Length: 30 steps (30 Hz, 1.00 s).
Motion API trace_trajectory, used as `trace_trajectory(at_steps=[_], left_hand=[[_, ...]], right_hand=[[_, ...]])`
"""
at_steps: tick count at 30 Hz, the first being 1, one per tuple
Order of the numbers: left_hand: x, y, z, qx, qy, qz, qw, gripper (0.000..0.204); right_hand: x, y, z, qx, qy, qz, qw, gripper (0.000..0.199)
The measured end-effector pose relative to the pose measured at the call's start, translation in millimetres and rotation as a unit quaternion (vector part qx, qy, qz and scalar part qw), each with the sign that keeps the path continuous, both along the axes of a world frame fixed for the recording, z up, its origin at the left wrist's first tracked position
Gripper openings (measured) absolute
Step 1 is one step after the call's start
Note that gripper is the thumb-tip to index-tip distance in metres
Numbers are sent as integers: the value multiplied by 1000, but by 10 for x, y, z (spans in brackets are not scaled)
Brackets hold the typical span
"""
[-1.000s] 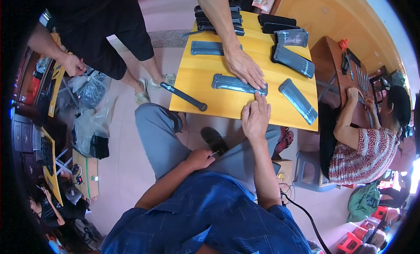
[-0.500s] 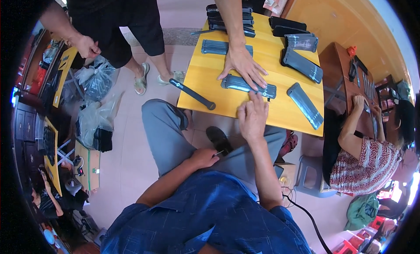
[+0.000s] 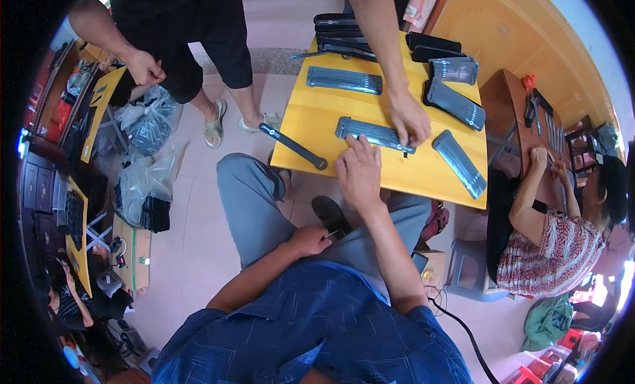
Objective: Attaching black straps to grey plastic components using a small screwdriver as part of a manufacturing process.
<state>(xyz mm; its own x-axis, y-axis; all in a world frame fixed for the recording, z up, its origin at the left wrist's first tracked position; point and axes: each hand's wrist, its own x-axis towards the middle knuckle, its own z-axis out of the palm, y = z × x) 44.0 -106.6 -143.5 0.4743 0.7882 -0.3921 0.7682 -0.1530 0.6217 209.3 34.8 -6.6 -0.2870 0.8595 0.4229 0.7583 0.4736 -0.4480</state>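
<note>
Head view: right hand [image 3: 359, 172] flat on yellow table [image 3: 317, 119], fingers together, index tip touching near edge of grey ribbed strip [image 3: 374, 134] at table middle. Left hand [image 3: 309, 241] rests on lap, loosely curled, pinching thin small item, too small to tell. Standing person's hand [image 3: 409, 117] presses on same strip's right end. Black rod [image 3: 293, 146] lies at table's left edge. Similar strips [image 3: 459, 164] just right, others stacked at far side.
</note>
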Motion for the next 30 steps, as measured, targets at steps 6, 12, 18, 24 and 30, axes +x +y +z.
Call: trace_trajectory(at_steps=[6,12,18,24,30], left_hand=[[-7,-18,-61,3,-2,4,1000,39],[-17,1,-50,-3,-6,5,1000,39],[-7,2,-13,-11,-6,-1,1000,40],[-23,25,13,-13,7,-10,1000,43],[-6,-21,-53,2,18,-8,1000,40]], right_hand=[[-137,81,-17,8,-6,14,1000,23],[-179,76,-132,10,-12,4,1000,26],[-209,86,-131,-5,-38,-6,999,30],[-214,96,-143,-18,-64,-15,998,34],[-173,69,-243,5,-25,1,1000,30]])
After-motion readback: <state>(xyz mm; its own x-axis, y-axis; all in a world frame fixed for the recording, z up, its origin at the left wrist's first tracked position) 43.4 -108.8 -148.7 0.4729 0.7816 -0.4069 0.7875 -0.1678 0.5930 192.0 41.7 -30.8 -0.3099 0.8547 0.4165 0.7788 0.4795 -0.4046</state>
